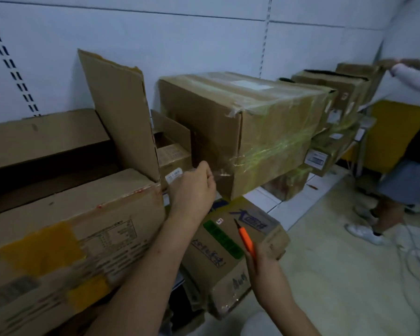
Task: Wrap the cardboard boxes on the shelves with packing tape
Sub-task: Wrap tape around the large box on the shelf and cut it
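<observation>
A: How does the wrapped box (272,132) look?

B: Brown cardboard on the shelf, sticking out past its edge, banded with glossy clear tape (264,156) around its middle and over its top corner.

A: And the hands?

B: The left hand (194,187) reaches up to the box's lower near corner, fingers curled, pinching a loose end of tape. The right hand (262,270), lower, grips an orange utility knife (246,241), blade pointing up-left.

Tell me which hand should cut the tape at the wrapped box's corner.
Probably the right hand: it holds the orange cutter, blade out. The left hand pinches the clear tape taut against the wrapped box.
</observation>
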Demonstrator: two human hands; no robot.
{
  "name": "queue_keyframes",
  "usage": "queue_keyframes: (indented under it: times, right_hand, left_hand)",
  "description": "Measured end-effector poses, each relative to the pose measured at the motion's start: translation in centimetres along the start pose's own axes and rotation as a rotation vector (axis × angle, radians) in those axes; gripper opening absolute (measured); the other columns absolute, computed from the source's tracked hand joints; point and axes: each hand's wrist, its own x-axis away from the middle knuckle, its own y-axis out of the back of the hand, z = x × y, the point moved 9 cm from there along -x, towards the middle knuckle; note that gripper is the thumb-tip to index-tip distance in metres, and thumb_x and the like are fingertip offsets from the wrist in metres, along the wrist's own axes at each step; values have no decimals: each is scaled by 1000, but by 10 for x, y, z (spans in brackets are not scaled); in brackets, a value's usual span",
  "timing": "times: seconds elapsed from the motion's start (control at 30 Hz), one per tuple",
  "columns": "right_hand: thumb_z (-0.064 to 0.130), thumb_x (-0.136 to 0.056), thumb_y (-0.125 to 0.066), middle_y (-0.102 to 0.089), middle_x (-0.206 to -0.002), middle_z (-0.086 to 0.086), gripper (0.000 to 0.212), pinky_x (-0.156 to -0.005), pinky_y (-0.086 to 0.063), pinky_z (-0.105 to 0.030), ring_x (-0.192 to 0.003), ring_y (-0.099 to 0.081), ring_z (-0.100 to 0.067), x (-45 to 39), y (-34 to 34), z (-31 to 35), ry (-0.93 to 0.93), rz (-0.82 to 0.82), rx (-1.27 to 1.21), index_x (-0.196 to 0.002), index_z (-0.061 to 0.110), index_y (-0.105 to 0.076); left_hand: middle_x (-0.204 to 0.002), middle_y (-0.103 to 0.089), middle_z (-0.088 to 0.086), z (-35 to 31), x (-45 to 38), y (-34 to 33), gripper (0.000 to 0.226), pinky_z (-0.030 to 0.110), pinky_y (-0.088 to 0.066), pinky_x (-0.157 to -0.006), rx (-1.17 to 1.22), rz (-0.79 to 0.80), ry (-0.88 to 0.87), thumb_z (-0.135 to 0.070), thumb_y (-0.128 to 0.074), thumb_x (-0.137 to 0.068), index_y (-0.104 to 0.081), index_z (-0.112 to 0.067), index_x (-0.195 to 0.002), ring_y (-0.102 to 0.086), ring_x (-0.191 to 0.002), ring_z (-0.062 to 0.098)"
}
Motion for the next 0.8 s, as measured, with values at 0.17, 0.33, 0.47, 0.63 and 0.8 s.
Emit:
queue_keyframes:
  times: [0.17, 0.33, 0.47, 0.63, 0.8]
  right_hand:
    - [42, -101, -45, -55, -66, 7, 27, -44, -40, -22, -50, -54, -8, -3, 58, 42, 70, -351, -20, -122, 26, -49]
    - [40, -97, -57, -46, -61, 5, 23, -46, -38, -29, -50, -47, -12, -46, 119, 102, 144, -607, -176, -93, 20, -47]
    - [46, -94, -61, -42, -61, 8, 30, -50, -28, -24, -50, -41, -7, -92, 131, 122, 88, -727, -246, -82, 23, -46]
    - [52, -90, -61, -47, -65, 4, 39, -51, -35, -31, -53, -42, -11, -107, 135, 118, -43, -797, -279, -74, 21, -43]
    - [50, -87, -68, -43, -55, 4, 44, -50, -37, -29, -49, -39, -12, -92, 125, 115, 100, -445, -705, -72, 12, -54]
  left_hand:
    - [-71, -56, -3, 18, 10, 1, 11, 35, -48, -58, 223, -60, 165, -29, -48, -101, -52, -22, -94, -59, -69, 18]
    - [-73, -64, -4, 27, 34, -7, 9, 16, -38, -42, 529, -88, 249, -31, -52, -101, -53, -25, -94, -63, -59, 10]
    - [-74, -63, -6, 21, 46, -3, 10, 11, -41, -42, 734, -85, 272, -30, -52, -102, -56, -24, -96, -64, -53, 7]
    - [-78, -66, -2, 19, 48, 1, 19, 12, -41, -40, 806, -101, 256, -36, -50, -102, -56, -22, -90, -66, -53, 8]
    - [-78, -67, 1, 9, 44, 1, 20, 21, -46, -42, 828, -75, 203, -38, -51, -101, -56, -22, -90, -65, -50, 12]
